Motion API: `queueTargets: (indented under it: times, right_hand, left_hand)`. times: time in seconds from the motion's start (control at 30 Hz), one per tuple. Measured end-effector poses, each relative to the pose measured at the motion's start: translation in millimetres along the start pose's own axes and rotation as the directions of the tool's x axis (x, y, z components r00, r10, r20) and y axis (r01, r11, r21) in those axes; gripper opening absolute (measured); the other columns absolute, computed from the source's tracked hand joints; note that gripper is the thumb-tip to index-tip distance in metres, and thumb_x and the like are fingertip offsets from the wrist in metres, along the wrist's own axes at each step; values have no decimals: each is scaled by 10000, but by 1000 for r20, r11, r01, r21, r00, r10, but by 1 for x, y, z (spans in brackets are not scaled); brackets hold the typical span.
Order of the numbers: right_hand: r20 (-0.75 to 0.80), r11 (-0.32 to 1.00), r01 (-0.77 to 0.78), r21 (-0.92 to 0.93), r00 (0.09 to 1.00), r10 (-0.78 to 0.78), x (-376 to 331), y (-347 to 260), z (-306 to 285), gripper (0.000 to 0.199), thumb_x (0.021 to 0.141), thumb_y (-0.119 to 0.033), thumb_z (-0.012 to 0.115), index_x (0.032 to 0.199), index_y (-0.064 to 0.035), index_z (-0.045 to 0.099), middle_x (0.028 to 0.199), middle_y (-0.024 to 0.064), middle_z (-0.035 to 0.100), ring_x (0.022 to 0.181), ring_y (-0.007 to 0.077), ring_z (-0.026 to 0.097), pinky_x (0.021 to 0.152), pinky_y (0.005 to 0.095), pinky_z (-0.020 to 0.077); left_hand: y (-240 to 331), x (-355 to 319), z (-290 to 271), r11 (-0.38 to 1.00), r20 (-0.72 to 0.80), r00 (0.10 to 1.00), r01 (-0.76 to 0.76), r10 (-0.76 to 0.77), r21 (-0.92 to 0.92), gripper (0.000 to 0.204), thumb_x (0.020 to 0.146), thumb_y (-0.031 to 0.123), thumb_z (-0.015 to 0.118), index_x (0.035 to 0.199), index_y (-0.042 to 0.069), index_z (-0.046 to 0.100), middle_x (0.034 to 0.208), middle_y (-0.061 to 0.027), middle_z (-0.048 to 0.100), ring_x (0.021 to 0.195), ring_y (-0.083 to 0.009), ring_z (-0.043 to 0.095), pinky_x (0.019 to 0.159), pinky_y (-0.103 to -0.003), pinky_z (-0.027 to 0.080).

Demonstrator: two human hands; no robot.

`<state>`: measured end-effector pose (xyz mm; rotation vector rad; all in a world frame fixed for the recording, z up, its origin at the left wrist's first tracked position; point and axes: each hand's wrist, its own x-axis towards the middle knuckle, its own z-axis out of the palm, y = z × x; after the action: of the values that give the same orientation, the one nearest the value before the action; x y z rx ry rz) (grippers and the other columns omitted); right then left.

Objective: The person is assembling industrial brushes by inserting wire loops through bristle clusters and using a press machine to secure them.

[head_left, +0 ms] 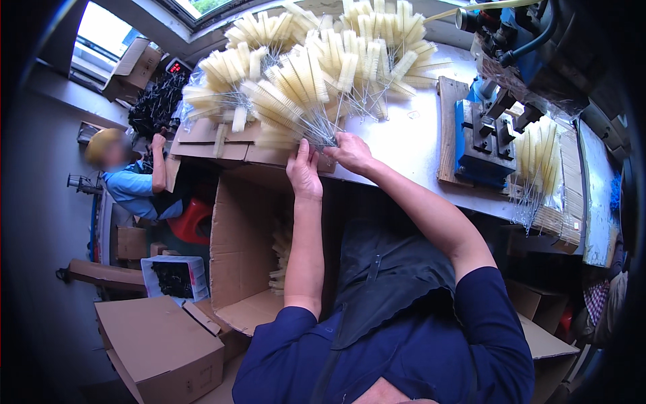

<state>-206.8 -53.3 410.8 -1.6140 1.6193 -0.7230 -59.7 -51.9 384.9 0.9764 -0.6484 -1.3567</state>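
Note:
Both hands meet at the near edge of the white worktable [417, 148], on a bundle of bottle brushes [296, 84] with cream bristles and twisted wire handles. My right hand [353, 153] is closed round the gathered wire ends. Just left of it, my left hand [306, 174] has its fingers bent against the wires at the bundle's lower side; its fingertips are partly hidden. Beside the left hand, a brush head [277, 138] looks smeared by motion. Behind the bundle lie heaps of similar brushes [377, 34], their wires pointing toward me.
A blue metal fixture [483, 145] stands on a wooden board at the right, near more brushes [536, 158]. Below my left arm is an open cardboard box [245, 236] with brushes inside. A person [134, 178] in light blue works at far left, near a white crate [176, 277].

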Motion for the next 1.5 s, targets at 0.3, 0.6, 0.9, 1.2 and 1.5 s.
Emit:
queueTargets:
  times: [0.3, 0.6, 0.9, 1.2, 1.5]
  right_hand:
    - [146, 995, 97, -34, 985, -91, -22, -15, 5, 385, 897, -376, 625, 1000, -5, 649, 951, 228, 682, 946, 387, 655, 846, 482, 496]
    - [422, 998, 53, -46, 906, -29, -19, -14, -16, 426, 921, -368, 572, 962, 49, 648, 831, 195, 688, 611, 288, 684, 608, 405, 562]
    - [547, 993, -37, -112, 832, 93, -34, 3, -44, 554, 906, -511, 606, 758, 22, 652, 589, 86, 645, 515, 215, 667, 502, 317, 559]
    - [-77, 833, 98, 544, 995, -66, 15, 17, -22, 351, 892, -285, 584, 908, 50, 685, 721, 106, 694, 629, 190, 672, 576, 343, 523]
    - [74, 615, -101, 782, 995, 69, 22, 20, -2, 465, 989, -444, 544, 980, 13, 630, 801, 61, 651, 718, 136, 647, 567, 308, 549]
  left_hand:
    - [6, 16, -2, 981, 136, 981, 157, -141, -113, 356, 856, 157, 763, 1147, 2, 627, 1070, -80, 679, 968, -194, 631, 912, -347, 481]
    - [8, 1, 10, 915, 348, 897, 354, -273, -194, 364, 860, 160, 744, 1134, -40, 612, 1047, -132, 688, 958, -234, 650, 910, -365, 517]
    - [-3, 6, -9, 848, 311, 882, 444, -356, -289, 200, 838, 110, 752, 983, 5, 662, 975, -149, 685, 963, -288, 658, 983, -469, 502]
    - [-5, 3, 4, 850, 436, 839, 461, -325, -255, 315, 862, 60, 700, 1148, -29, 601, 1032, -163, 687, 1063, -320, 653, 1002, -470, 517]
    - [-10, 7, -8, 899, 374, 866, 411, -332, -153, 284, 840, 130, 716, 1087, 1, 663, 969, -90, 701, 833, -177, 650, 766, -326, 522]
